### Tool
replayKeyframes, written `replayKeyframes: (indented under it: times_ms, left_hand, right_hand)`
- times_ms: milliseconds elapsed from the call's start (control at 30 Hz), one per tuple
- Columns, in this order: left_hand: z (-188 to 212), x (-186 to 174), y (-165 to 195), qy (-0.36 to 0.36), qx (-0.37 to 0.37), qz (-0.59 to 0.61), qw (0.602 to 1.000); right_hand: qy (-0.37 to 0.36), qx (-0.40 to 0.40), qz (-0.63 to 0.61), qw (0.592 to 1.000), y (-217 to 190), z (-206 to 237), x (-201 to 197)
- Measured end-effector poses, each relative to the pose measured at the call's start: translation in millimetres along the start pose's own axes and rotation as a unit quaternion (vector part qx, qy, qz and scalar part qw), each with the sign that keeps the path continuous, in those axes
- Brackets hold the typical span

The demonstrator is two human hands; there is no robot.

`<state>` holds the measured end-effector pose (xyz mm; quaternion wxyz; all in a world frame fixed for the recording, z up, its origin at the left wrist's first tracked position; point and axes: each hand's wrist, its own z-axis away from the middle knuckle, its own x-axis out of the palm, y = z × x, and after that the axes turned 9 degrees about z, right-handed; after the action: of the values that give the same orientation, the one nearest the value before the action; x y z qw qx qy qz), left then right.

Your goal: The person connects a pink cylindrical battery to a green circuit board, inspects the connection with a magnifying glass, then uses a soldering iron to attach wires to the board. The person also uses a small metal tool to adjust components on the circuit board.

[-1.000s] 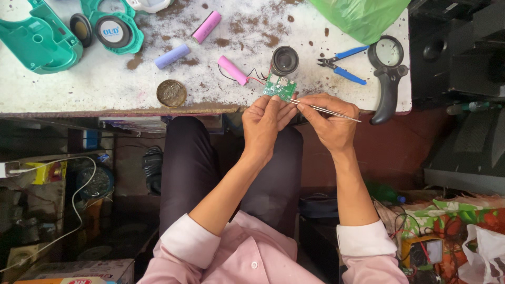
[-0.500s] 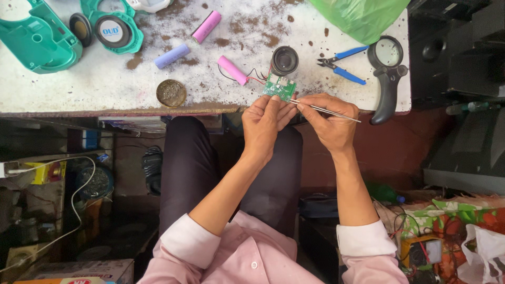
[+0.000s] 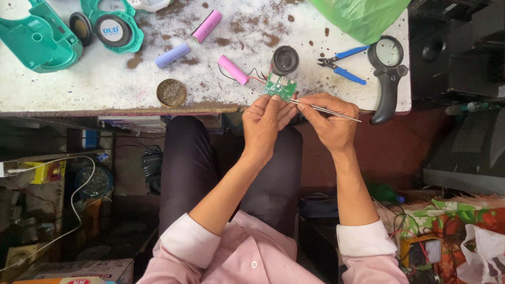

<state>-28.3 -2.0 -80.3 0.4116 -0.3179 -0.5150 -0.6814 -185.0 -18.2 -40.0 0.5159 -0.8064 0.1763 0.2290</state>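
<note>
Head view, looking straight down: left hand (image 3: 265, 123) has its fingertips pinched around the lower edge of a small green circuit board (image 3: 280, 88), holding it up just past the near edge of the worktable (image 3: 79, 79). Right hand (image 3: 329, 123) is closed on a pair of thin metal tweezers (image 3: 323, 109), points touching the board's lower right corner, shafts trailing off to the right. Red and black wires (image 3: 252, 76) run from the board to a pink cylindrical cell (image 3: 232, 69) lying on the table and toward a small black speaker cone (image 3: 284, 59) just behind the board.

By the look of it, the work sits mid-way: the two teal plastic housing halves (image 3: 39, 37) lie open and apart at far left, so the board is out, wired up, and under fine work, with reassembly left to do.

Further out: a lilac cell (image 3: 172, 55) and another pink cell (image 3: 206, 26), smooth and glossy; a round, crusted metal tin (image 3: 171, 92); blue-handled cutters (image 3: 342, 64); a black-framed magnifier (image 3: 388, 73). Tabletop is white, chipped, speckled with rusty brown patches.
</note>
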Motion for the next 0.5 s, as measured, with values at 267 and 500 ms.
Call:
replayKeyframes:
  times_ms: [267,500]
  left_hand:
    - [-1.3,-1.0,-1.6,0.003,-0.003,0.006,1.0]
    - [-2.4,-2.8,-4.7,0.006,0.007,0.017,1.0]
  right_hand:
    - [0.0,0.006,0.003,1.0,1.2,0.6,0.1]
    - [0.003,-0.002,0.011,1.0,-0.6,0.2,-0.4]
